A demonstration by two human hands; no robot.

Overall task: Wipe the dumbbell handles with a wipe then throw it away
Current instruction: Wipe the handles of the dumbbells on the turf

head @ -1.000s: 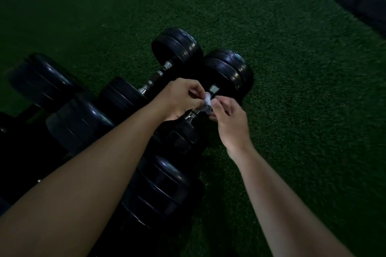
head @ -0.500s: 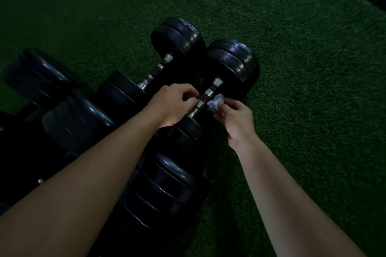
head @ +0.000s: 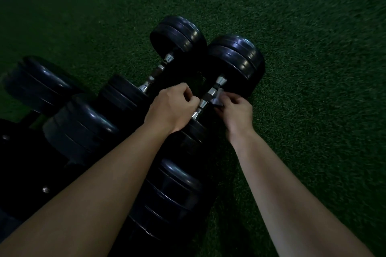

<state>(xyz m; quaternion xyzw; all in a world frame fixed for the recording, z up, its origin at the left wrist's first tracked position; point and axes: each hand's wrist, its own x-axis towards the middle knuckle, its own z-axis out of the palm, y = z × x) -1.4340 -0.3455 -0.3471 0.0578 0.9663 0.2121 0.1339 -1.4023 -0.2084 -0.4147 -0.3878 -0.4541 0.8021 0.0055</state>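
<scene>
On dim green turf (head: 302, 48): right grip (head: 236, 110) pinches wipe (head: 217, 98); left grip (head: 173, 106) curled, hold unclear.

Both bare forearms are reaching forward and down, converging. The left hand (head: 172, 108) is curling its fingers into a loose fist, knuckles up; unclear if it is gripping anything. The right hand (head: 236, 110) is pinching a white wipe (head: 217, 98) between thumb and fingertips.

wipe (head: 217, 98) mostly hidden in right hand (head: 237, 111), 2 forearms (head: 87, 200) cut at bottom edge, dark gear (head: 23, 162) at left unclear
</scene>
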